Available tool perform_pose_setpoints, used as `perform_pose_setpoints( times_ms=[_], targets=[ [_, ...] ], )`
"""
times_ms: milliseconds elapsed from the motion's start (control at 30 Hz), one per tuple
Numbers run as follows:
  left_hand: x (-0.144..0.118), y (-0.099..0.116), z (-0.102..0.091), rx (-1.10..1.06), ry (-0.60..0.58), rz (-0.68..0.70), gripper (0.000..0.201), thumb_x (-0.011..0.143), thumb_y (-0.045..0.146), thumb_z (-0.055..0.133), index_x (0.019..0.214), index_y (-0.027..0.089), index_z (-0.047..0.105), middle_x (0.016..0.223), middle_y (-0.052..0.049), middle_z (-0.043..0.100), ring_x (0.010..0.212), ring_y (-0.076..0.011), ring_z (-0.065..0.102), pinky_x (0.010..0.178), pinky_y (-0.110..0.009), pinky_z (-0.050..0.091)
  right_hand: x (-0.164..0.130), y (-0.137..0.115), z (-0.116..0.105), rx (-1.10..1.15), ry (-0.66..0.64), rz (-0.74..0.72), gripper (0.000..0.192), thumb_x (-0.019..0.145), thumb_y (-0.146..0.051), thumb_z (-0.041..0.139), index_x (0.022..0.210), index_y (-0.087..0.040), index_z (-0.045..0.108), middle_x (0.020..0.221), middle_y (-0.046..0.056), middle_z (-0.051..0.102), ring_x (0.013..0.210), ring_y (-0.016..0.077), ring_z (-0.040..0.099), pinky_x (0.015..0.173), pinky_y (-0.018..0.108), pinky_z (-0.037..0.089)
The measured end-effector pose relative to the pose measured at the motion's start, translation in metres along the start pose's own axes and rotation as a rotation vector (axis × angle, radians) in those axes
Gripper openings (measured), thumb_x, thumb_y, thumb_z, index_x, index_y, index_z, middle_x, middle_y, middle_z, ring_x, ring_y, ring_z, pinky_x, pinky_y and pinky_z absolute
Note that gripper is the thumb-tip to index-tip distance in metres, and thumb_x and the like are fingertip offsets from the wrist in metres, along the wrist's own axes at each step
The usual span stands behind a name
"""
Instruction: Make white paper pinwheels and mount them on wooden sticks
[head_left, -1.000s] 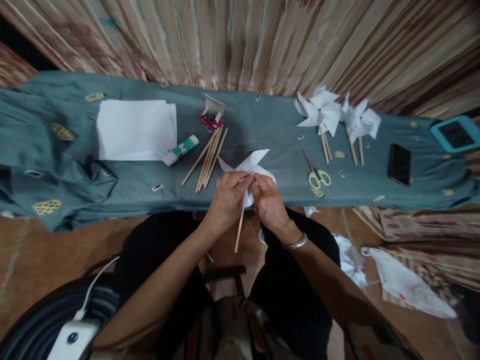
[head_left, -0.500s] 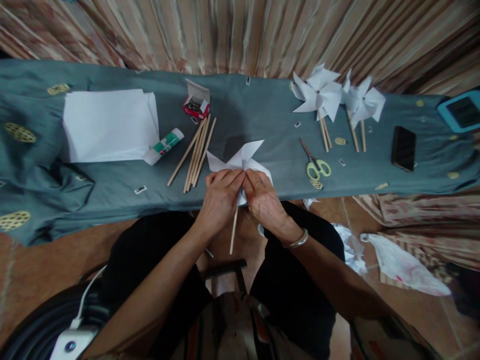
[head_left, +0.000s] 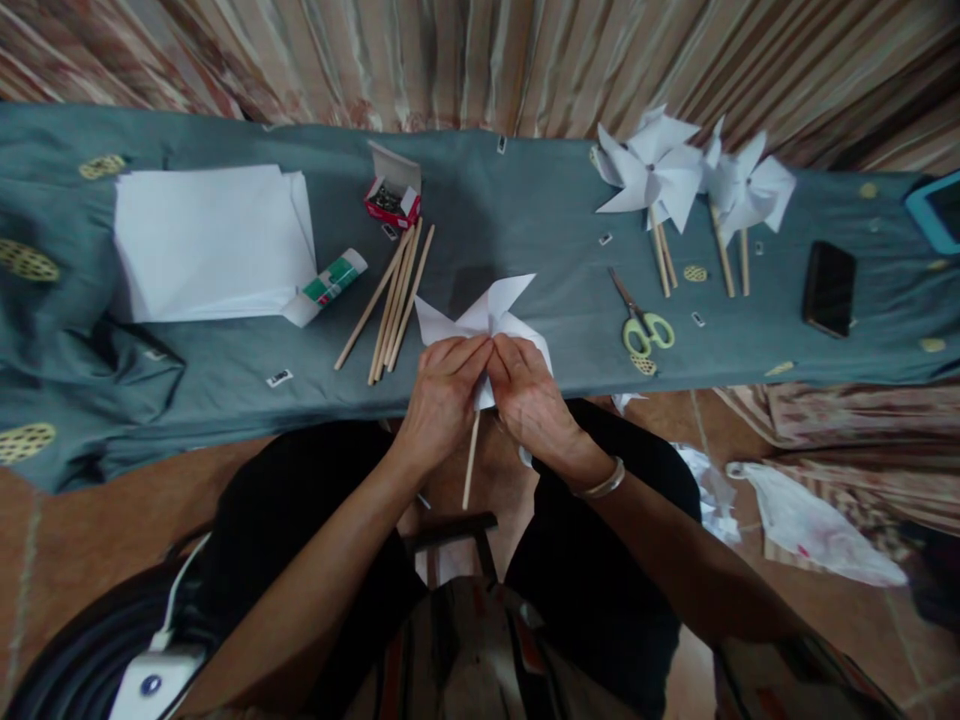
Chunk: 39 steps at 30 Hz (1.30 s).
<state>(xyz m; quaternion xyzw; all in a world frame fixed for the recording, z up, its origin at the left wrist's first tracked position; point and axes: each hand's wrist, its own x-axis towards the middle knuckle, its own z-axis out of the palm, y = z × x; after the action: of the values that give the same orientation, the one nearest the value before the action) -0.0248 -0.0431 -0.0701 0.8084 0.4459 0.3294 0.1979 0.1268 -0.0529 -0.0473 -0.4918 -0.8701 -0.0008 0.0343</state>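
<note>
While our left hand [head_left: 442,395] and right hand [head_left: 529,395] pinch the pinwheel [head_left: 487,310] (stick [head_left: 470,462] below), fingers closed on paper.

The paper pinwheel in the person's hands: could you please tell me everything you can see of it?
The paper pinwheel is white, with folded pointed blades fanning above the fingers. The left hand and right hand pinch its centre from either side. A thin wooden stick hangs down below the hands, just in front of the grey-green cloth's near edge.

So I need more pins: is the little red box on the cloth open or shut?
Open. The red box has its flap standing up, and small dark contents show inside.
</note>
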Motion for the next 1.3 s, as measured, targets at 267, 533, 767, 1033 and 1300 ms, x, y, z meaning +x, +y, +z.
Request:
perform_pose_setpoints(
  times_ms=[267,533,767,1033,1300],
  targets=[
    [-0.0013,-0.0022,0.0033,-0.037,0.041,0.022,0.04,0.097,0.019,0.042,0.134,0.015,0.056,0.129,-0.014,0.064,0.115,-0.0257,0.054,0.098,-0.045,0.044,-0.0002,0.0,0.0051,0.048,0.027,0.016,0.04,0.093,-0.009,0.041,0.131,-0.003,0.051,0.133,0.023,0.057,0.123,0.0315,0.051,0.11,0.047,0.041],
    [-0.0024,-0.0024,0.0052,-0.042,0.064,0.023,0.038,0.097,0.016,0.043,0.132,0.015,0.057,0.129,-0.012,0.064,0.114,-0.0238,0.055,0.099,-0.043,0.046,0.0004,0.0002,0.003,-0.059,0.013,-0.018,0.037,0.094,-0.011,0.041,0.127,0.0,0.056,0.132,0.023,0.059,0.119,0.0309,0.055,0.107,0.046,0.045],
    [-0.0025,-0.0038,0.0072,-0.056,0.069,0.017,0.039,0.096,0.016,0.044,0.133,0.017,0.057,0.129,-0.012,0.064,0.114,-0.0234,0.055,0.1,-0.043,0.046,0.0029,-0.0024,0.0038,-0.064,-0.008,0.0,0.038,0.094,-0.01,0.041,0.127,0.003,0.055,0.131,0.023,0.059,0.119,0.0306,0.056,0.109,0.045,0.043],
    [-0.0025,-0.0038,0.0079,-0.069,0.082,0.011,0.038,0.095,0.014,0.044,0.131,0.014,0.058,0.128,-0.013,0.065,0.114,-0.0238,0.055,0.1,-0.043,0.047,0.0027,-0.0042,0.0032,-0.052,0.016,0.028,0.038,0.095,-0.008,0.041,0.128,0.004,0.054,0.131,0.026,0.058,0.117,0.0306,0.057,0.106,0.046,0.046],
    [-0.0032,-0.0043,0.008,-0.07,0.091,0.007,0.038,0.095,0.016,0.044,0.131,0.014,0.057,0.127,-0.013,0.065,0.114,-0.0235,0.055,0.1,-0.042,0.047,0.002,-0.0027,0.0048,-0.03,0.053,0.033,0.036,0.096,-0.011,0.04,0.126,0.001,0.056,0.13,0.023,0.061,0.118,0.0313,0.058,0.107,0.047,0.046]
  ],
)
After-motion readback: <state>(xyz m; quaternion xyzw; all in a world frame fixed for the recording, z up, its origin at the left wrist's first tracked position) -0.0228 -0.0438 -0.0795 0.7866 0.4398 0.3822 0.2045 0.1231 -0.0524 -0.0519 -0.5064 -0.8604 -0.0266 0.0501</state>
